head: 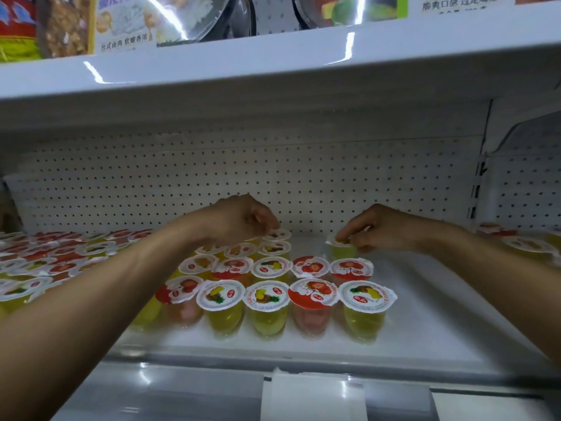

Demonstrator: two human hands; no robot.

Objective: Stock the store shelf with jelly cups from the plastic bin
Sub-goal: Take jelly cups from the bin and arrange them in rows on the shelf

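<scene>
Shelf rail (212, 358), rows of jelly cups (267, 296) behind, left hand (243, 220) grip pinching a back cup (277, 235), right hand (385, 227) grip pinching yellow cup (343, 253)

A: What's at the back?
B: White pegboard (243, 165), right across the far side.
A: And overhead?
B: An upper shelf (273, 65), white, with glare (94, 72) streaking its edge. Packets (63, 25) stand on it at left.
A: On the right?
B: A slotted post (475, 189), then a second pegboard (528, 189).
A: Near?
B: The shelf (425, 314), bare white at right, a glossy rail (182, 390), and a blank tag (312, 396).
</scene>
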